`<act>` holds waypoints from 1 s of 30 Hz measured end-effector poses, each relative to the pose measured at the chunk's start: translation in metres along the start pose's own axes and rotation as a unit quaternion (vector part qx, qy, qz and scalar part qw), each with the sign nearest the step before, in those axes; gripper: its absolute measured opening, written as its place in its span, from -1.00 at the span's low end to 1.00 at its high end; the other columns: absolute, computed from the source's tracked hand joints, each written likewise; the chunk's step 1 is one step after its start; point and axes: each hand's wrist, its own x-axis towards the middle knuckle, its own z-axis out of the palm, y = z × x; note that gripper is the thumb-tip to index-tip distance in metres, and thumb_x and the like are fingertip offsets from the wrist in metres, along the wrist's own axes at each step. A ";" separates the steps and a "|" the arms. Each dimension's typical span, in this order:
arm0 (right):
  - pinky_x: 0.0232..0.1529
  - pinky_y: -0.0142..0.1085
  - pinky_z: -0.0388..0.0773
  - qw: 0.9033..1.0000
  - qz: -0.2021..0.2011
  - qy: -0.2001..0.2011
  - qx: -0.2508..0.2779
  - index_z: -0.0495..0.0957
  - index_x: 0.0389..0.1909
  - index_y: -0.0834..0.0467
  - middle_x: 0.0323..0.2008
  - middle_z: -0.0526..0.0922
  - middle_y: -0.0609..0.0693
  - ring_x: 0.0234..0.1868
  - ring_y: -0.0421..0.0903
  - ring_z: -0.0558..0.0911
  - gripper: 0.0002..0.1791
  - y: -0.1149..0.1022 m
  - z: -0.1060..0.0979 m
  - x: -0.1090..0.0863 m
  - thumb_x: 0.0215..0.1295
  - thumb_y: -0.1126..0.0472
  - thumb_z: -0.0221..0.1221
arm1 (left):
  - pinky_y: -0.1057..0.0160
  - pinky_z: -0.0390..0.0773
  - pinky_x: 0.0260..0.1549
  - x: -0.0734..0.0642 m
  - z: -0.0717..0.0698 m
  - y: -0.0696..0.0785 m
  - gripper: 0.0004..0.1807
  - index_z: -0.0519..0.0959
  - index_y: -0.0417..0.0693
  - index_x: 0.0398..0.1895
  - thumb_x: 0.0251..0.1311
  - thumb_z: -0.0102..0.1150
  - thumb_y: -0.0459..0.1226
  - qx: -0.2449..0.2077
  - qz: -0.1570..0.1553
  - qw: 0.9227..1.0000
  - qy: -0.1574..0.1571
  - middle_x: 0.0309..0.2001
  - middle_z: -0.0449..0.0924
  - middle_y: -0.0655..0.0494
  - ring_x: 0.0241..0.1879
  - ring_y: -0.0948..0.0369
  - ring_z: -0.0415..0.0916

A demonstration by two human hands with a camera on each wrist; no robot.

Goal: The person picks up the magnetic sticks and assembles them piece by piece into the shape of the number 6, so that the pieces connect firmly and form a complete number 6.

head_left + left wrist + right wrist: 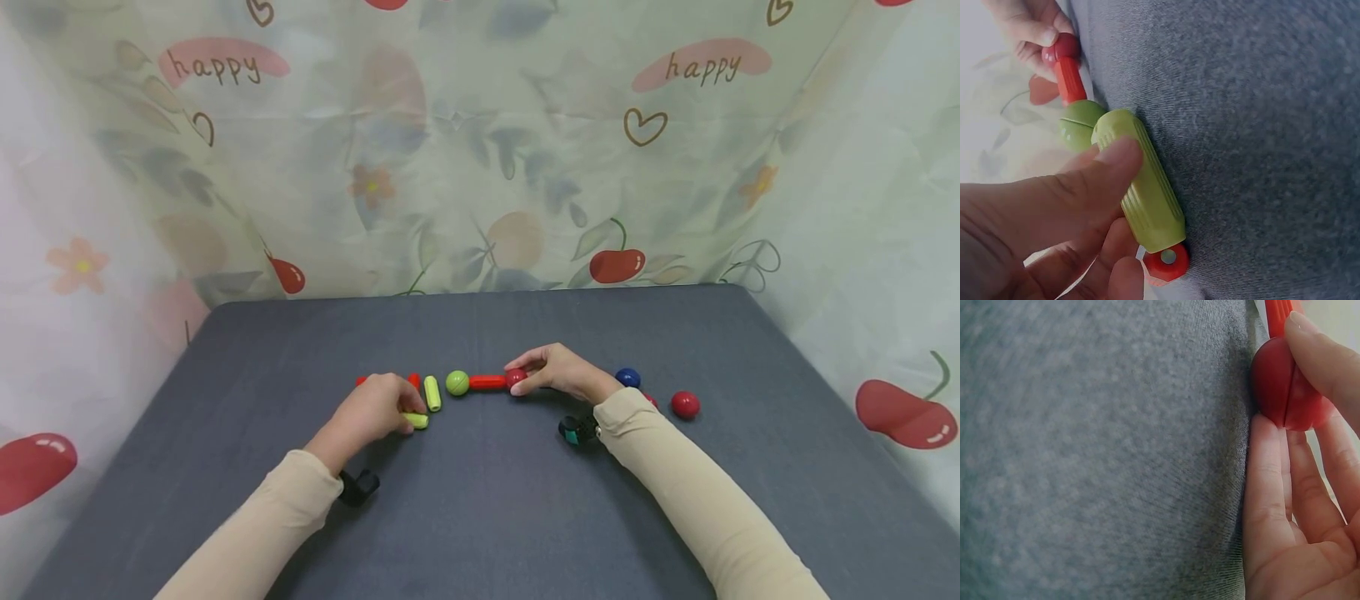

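Note:
My left hand (377,407) pinches a yellow-green ribbed rod (1155,206) between thumb and fingers, low over the table. With thumb and fingers my right hand (564,372) holds a dark red ball (1274,381). That ball touches one end of a red rod (487,382), and a green ball (457,383) sits at the rod's other end, so the three lie in a row. Between the left hand and the green ball lies a second yellow-green rod (432,394). Just behind the left hand, a red rod (414,381) shows partly.
Another red piece (362,380) peeks out behind the left hand. Near the right sleeve are a blue ball (627,378), a red ball (686,405) and a mostly hidden red piece (651,400). A grey cloth covers the table (480,508); a printed curtain (450,167) hangs behind.

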 end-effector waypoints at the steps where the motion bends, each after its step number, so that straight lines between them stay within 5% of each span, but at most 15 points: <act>1: 0.04 -0.25 0.56 1.000 -0.001 0.000 -0.001 0.65 0.02 0.13 0.00 0.66 0.06 -0.05 -0.08 0.60 -0.51 0.000 0.000 0.000 -0.02 0.25 0.47 | 0.31 0.55 -0.42 -0.001 0.000 0.001 -0.75 0.74 0.04 -0.34 -0.09 0.46 -0.45 0.005 0.001 1.000 0.000 -0.30 0.70 0.20 -0.35 0.25 0.52; 8: 0.02 -0.26 0.56 1.000 -0.008 0.000 -0.001 0.65 0.02 0.15 -0.01 0.67 0.07 -0.07 -0.09 0.61 -0.51 -0.001 0.000 -0.002 -0.02 0.27 0.47 | 0.31 0.55 -0.40 -0.003 0.000 0.003 -0.77 0.73 0.06 -0.36 -0.07 0.45 -0.44 0.029 0.013 0.999 0.002 -0.33 0.69 0.23 -0.35 0.26 0.50; 30: 0.01 -0.28 0.55 1.000 -0.009 0.000 -0.009 0.64 0.03 0.14 0.01 0.65 0.07 -0.05 -0.09 0.58 -0.51 -0.001 -0.001 -0.002 0.00 0.25 0.46 | 0.28 0.49 -0.38 -0.006 -0.008 -0.009 -0.84 0.68 0.03 -0.31 0.06 0.37 -0.40 -0.010 0.037 0.999 0.024 -0.42 0.60 0.19 -0.39 0.26 0.48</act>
